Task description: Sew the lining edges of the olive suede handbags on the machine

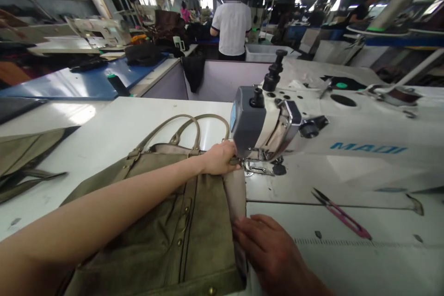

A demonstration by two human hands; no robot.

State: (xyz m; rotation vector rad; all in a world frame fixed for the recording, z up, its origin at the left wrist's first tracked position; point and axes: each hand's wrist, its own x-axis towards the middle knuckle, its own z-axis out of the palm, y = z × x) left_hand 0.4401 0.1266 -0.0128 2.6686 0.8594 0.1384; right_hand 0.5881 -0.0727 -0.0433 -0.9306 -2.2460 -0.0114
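Note:
An olive-green handbag [208, 222] with two looped handles and brass-coloured studs lies under my arms. Its upper right edge reaches the needle area of a white and grey sewing machine [249, 120]. My left hand [220, 157] is closed on the bag's top edge, close beside the presser foot [258, 169]; its fingertips are partly hidden by the machine head. Lower down, my right hand [267, 249] pinches the pale lining edge along the bag's right side, fingers together. Pink-handled thread snips [342, 215] lie on the machine bed to the right.
More olive bag pieces [31, 152] lie on the white table at the left. A dark thread cone [118, 84] stands at the table's far left edge. Ahead, a person in a white shirt [232, 27] stands beside a grey bin [267, 52]. Another sewing machine [100, 30] is at the back left.

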